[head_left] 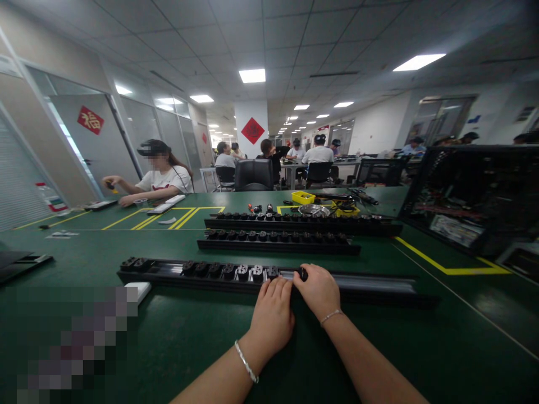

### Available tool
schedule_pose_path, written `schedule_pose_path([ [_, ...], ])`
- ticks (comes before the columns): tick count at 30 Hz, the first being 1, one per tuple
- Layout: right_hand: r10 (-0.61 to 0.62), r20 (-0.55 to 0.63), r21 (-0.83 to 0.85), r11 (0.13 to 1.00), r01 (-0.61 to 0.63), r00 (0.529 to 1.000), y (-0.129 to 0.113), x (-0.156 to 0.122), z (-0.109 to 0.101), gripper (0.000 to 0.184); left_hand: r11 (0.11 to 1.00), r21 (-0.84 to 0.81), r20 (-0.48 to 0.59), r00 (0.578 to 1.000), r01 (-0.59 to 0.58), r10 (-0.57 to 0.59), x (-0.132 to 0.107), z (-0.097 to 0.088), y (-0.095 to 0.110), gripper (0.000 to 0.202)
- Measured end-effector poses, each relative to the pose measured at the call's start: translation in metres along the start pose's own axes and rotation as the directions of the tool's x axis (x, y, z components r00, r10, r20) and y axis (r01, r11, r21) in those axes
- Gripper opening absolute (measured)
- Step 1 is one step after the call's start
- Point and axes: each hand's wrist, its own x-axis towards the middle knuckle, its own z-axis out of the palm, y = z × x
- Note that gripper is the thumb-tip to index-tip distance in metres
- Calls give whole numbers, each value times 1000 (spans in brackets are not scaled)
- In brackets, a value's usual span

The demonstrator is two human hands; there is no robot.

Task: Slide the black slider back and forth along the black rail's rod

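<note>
A long black power strip rail point(379, 283) lies across the green table in front of me, with several socket modules point(227, 270) seated in its left half. My left hand point(273, 314) rests on the rail's near edge, fingers curled against it beside the last white-faced module. My right hand point(318, 290) is closed, its fingertips pinching a small black socket module point(302, 274) in the rail channel. The rail's right half holds no modules.
Two more black rails point(278, 242) full of modules lie farther back. Behind them are a yellow bin point(303, 197) and a metal bowl point(314, 210). A dark crate point(475, 196) stands at the right. A seated person point(160, 177) works at the far left; others sit behind.
</note>
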Motion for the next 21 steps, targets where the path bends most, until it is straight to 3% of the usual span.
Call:
schedule_pose_path([
  [10,43,26,19,999,-43,999,2,0,-1,24,1000,8,-10,1000,7,-7,0,2,0,52],
  [16,97,7,-33,995,-97,995,5,-2,-4,37,1000,0,-8,1000,2,-2,0,0,1,52],
  [21,157,35,-63,986,-155,987,4,-2,-7,36,1000,-5,-18,1000,-6,6,0,0,0,52],
])
